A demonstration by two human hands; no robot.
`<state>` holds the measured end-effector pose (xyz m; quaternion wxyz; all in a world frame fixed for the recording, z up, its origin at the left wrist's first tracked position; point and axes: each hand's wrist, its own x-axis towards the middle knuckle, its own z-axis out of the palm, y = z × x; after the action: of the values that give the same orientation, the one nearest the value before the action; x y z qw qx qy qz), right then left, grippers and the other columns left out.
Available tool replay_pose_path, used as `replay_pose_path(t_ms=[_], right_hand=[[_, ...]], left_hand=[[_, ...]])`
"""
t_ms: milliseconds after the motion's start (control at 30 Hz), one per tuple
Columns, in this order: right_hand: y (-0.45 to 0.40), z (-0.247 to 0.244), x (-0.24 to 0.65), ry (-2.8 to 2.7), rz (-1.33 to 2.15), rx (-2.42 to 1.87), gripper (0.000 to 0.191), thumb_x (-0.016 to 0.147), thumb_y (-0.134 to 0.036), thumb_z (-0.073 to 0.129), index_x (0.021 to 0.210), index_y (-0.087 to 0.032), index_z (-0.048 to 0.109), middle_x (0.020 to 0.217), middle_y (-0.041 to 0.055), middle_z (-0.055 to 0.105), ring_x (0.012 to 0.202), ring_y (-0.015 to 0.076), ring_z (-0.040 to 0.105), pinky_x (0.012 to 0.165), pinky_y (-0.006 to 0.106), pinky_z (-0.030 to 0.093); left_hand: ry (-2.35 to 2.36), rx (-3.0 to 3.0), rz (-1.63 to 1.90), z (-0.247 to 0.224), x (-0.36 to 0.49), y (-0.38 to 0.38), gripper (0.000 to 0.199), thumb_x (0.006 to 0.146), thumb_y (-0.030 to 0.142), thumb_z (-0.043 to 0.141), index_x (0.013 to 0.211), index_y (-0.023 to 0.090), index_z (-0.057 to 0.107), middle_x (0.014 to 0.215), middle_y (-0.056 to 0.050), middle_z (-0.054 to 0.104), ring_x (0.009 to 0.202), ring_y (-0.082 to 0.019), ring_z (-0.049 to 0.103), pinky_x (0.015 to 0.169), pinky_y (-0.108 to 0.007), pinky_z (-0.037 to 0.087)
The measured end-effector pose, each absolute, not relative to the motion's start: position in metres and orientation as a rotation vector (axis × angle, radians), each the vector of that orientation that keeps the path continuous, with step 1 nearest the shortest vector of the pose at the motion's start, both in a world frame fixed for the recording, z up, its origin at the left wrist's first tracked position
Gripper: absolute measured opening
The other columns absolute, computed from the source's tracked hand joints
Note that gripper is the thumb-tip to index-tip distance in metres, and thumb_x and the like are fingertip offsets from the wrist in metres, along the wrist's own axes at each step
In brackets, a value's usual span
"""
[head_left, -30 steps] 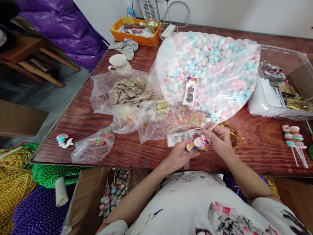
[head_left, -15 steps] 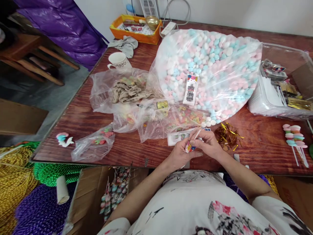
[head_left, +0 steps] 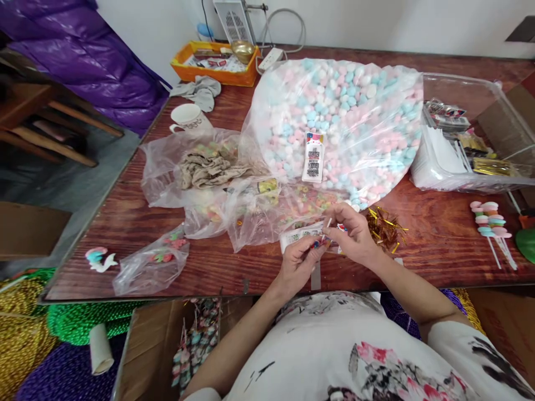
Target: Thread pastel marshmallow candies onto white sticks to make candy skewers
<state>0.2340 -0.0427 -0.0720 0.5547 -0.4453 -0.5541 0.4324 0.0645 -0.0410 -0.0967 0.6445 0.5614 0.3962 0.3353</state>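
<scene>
At eleven o'clock, a brass-coloured bowl is held in an orange tray; a grey cloth is laid beside it. A power strip is placed at twelve, a white mug at ten-thirty.

Stick white; card red and blue; marshmallows pink, white and pale blue; table red-brown, dark-grained; tray orange; shirt white with pink and black flowers; beads gold, green, purple

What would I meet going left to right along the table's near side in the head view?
Small pastel-and-white piece → small clear bag → left hand → right hand → gold tinsel → pastel-topped sticks.
</scene>
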Motion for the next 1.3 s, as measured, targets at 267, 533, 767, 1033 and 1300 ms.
replay_pose_path(t_ms=[267, 533, 767, 1033, 1300], right_hand=[[-0.036, -0.077, 0.228, -1.545, 0.798, -1.107, 0.019, 0.085, -0.018, 0.058, 0.097, -0.023, 0.072, 0.067, -0.0030, 0.058, 0.062, 0.0115, 0.051, 0.065, 0.026, 0.044], [-0.056, -0.099, 0.221, -1.224, 0.906, -1.162, 0.015, 0.079, -0.024, 0.072, 0.093, -0.023, 0.072, 0.084, 0.0007, 0.067, 0.073, 0.0136, 0.058, 0.069, 0.028, 0.048], [-0.054, -0.109, 0.208, -1.248, 0.729, -1.160, 0.008, 0.083, -0.021, 0.066, 0.080, -0.024, 0.072, 0.081, 0.0021, 0.069, 0.083, 0.0176, 0.063, 0.080, 0.033, 0.050], [-0.057, -0.110, 0.197, -1.367, 0.496, -1.124, 0.013, 0.085, -0.018, 0.061, 0.080, -0.024, 0.072, 0.072, 0.0017, 0.062, 0.070, 0.0166, 0.057, 0.066, 0.031, 0.045], [-0.061, -0.094, 0.227, -1.736, 0.251, -1.138, 0.029, 0.087, -0.015, 0.057, 0.109, -0.030, 0.068, 0.109, 0.0068, 0.068, 0.102, 0.0233, 0.060, 0.087, 0.041, 0.043]], left_hand=[[0.935, 0.928, 0.738, -0.104, 0.075, -0.044, 0.045, 0.074, 0.056, 0.073, 0.065, 0.015, 0.059, 0.051, 0.004, 0.050, 0.043, -0.005, 0.039, 0.041, -0.017, 0.031], [1.076, 0.915, 0.859, -0.102, 0.069, -0.029, 0.043, 0.071, 0.057, 0.075, 0.092, 0.018, 0.073, 0.054, 0.004, 0.053, 0.047, -0.008, 0.046, 0.044, -0.019, 0.037], [0.889, 0.875, 0.823, -0.110, 0.065, -0.037, 0.048, 0.076, 0.060, 0.070, 0.100, 0.019, 0.071, 0.090, -0.004, 0.070, 0.085, -0.016, 0.062, 0.077, -0.027, 0.051], [0.784, 0.746, 0.622, -0.102, 0.055, -0.038, 0.040, 0.072, 0.050, 0.079, 0.077, 0.014, 0.064, 0.068, 0.001, 0.057, 0.060, -0.008, 0.049, 0.057, -0.020, 0.041], [0.691, 0.741, 0.479, -0.093, 0.051, -0.035, 0.040, 0.073, 0.046, 0.078, 0.061, 0.015, 0.055, 0.061, 0.000, 0.057, 0.058, -0.010, 0.053, 0.059, -0.023, 0.044]])
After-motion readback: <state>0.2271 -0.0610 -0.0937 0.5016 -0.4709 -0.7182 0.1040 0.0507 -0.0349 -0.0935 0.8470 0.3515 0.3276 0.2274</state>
